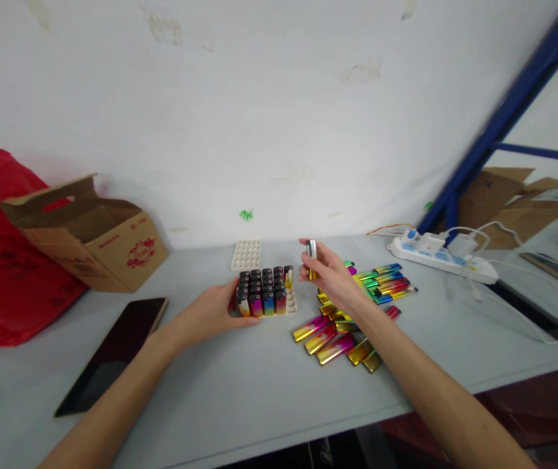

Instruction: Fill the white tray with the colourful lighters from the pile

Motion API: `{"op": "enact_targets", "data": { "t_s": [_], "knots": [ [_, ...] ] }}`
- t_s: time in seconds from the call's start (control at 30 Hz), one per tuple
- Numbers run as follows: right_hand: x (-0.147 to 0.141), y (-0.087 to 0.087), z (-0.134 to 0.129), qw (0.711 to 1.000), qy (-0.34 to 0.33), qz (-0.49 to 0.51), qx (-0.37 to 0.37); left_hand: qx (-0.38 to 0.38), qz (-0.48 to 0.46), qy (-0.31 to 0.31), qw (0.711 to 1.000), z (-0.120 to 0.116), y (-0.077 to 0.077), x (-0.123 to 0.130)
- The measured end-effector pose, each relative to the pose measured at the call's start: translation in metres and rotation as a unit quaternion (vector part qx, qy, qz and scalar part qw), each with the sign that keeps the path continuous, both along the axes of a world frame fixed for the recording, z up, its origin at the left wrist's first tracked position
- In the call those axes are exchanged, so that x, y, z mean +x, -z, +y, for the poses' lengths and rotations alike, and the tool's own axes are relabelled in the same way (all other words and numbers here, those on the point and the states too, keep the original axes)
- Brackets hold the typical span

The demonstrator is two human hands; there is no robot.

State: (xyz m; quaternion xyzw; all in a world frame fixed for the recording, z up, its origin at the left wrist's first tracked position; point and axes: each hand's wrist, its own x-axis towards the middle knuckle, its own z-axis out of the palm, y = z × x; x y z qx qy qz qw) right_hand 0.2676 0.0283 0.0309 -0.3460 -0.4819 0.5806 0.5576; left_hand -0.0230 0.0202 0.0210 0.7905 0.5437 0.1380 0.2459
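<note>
My left hand (214, 307) grips the left end of a pale holed tray (292, 303), thumb along its front edge. Several colourful metallic lighters (262, 293) with black tops stand upright in rows in it. At the tray's right side one gold lighter (288, 277) stands by open holes. Just right of and above the tray, my right hand (330, 270) pinches a lighter (312, 251) with a silver upper end and gold lower end, held upright. Below and beyond that hand lies a loose pile of shiny lighters (335, 348), partly hidden by my right forearm.
A second pale tray (246, 254) lies behind, near the wall. Left are a dark tablet (113, 355), an open cardboard box (122, 251) and a red bag (0, 260). At right are a power strip (445, 259) with cables and a blue metal frame (499, 104).
</note>
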Motion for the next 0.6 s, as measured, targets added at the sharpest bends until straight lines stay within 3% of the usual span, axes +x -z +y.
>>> {"op": "enact_targets", "data": {
  "t_s": [0.13,0.23,0.43,0.6],
  "knots": [
    [-0.004,0.006,0.002,0.999,0.012,-0.042,0.016,-0.009,-0.005,0.01,1.0,0.001,0.0,-0.002],
    [-0.006,0.011,0.002,0.99,0.03,-0.129,0.037,-0.008,0.001,0.011,1.0,0.0,0.0,-0.002],
    [-0.008,0.012,-0.005,0.937,0.092,-0.308,0.141,-0.006,0.006,0.018,1.0,0.0,0.0,-0.002],
    [-0.009,0.013,-0.005,0.92,0.089,-0.351,0.149,-0.006,0.0,0.016,1.0,0.001,0.001,-0.002]
  ]
}}
